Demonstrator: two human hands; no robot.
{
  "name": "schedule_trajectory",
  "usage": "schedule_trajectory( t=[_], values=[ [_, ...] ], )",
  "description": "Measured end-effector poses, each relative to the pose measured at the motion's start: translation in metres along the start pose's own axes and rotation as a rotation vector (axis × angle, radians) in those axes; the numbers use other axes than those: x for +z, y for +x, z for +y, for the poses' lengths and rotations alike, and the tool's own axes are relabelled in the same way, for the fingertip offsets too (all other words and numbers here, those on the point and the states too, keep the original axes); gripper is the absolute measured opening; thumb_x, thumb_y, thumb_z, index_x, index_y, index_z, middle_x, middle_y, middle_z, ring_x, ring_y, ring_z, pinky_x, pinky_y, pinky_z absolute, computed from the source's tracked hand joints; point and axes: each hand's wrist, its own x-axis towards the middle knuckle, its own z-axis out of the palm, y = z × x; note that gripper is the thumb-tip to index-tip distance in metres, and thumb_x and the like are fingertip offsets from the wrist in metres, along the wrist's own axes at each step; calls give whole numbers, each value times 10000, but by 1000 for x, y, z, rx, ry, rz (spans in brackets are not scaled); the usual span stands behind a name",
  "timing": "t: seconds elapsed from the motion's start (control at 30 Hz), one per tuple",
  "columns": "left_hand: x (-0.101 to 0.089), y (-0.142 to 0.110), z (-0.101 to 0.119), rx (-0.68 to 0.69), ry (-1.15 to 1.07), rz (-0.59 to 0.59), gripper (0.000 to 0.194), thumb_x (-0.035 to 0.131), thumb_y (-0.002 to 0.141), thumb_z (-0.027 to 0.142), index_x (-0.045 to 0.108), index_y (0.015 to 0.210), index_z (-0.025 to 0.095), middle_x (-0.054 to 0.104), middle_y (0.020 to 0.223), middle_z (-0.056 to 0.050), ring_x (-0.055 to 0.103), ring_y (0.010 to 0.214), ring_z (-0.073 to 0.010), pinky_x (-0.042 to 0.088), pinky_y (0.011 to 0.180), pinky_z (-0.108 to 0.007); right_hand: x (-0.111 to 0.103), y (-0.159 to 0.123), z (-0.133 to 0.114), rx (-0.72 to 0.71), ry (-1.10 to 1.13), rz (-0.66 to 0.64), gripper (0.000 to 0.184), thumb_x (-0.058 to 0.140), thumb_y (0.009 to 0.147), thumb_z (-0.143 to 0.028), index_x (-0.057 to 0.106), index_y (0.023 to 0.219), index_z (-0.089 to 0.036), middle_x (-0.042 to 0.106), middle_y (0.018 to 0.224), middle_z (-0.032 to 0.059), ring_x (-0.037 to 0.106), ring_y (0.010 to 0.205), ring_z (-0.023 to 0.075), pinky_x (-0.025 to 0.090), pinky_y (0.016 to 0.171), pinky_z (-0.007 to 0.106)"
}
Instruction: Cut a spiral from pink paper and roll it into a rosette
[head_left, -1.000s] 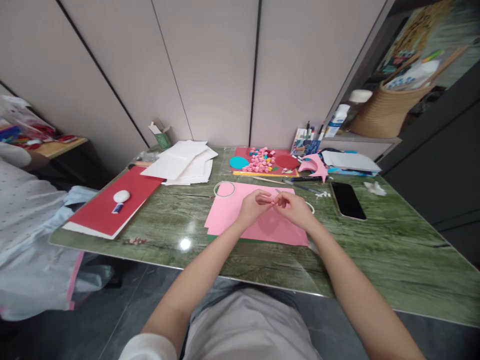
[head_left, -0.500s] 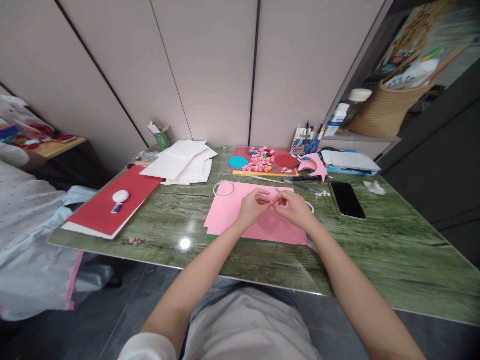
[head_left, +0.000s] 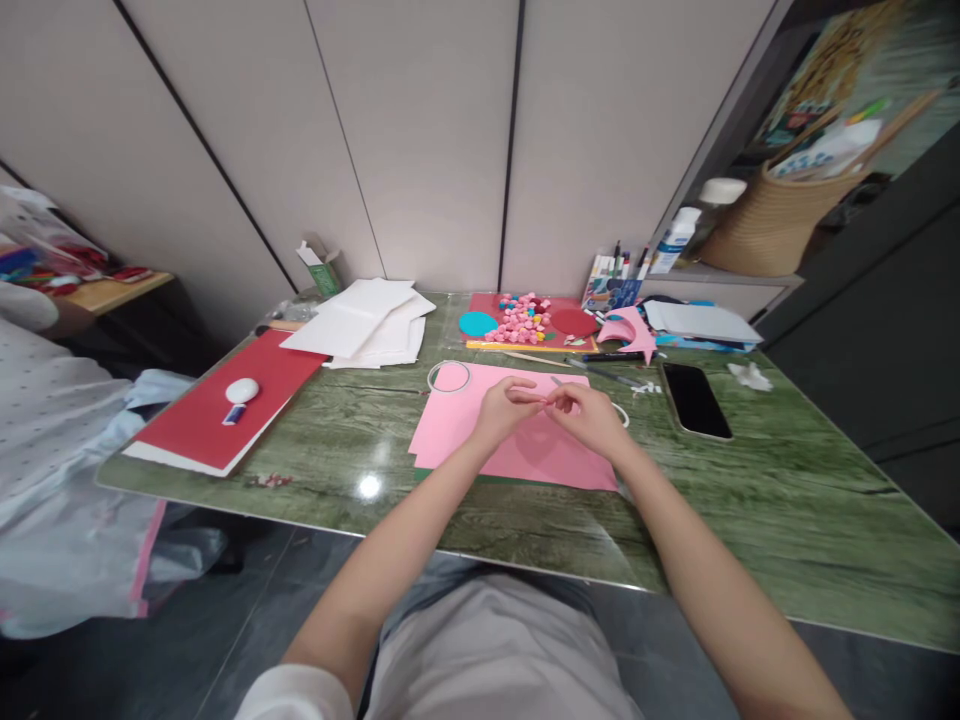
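My left hand (head_left: 504,410) and my right hand (head_left: 589,415) meet above a pink paper sheet (head_left: 465,425) on the green table (head_left: 750,500). Both hands pinch a small pink paper strip (head_left: 541,402) between their fingertips, fingers curled. A clear tape ring (head_left: 448,377) lies at the sheet's far left corner. Behind the sheet sits a pile of small pink paper rolls (head_left: 519,321) on a red board, with a teal disc (head_left: 477,324) and a red disc (head_left: 573,323) beside it.
A black phone (head_left: 695,399) lies to the right. White sheets (head_left: 367,325) and a red board (head_left: 225,405) with a white glue stick (head_left: 241,393) lie to the left. Pens (head_left: 611,357), a pink cut scrap (head_left: 628,333) and a woven basket (head_left: 772,225) stand at the back right.
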Motion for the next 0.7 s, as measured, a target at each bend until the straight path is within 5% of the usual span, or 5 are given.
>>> schedule_trajectory(
  t=[0.7],
  values=[
    [3,-4,9,-48,-143,10,458,752,489,184,537,890,128,679,770,-66,634,723,-151,472,769,-341,3,0,-1,38,95,59,110,535,721,-266,598,748,-180,591,642,5,513,593,126,388,582,252]
  ],
)
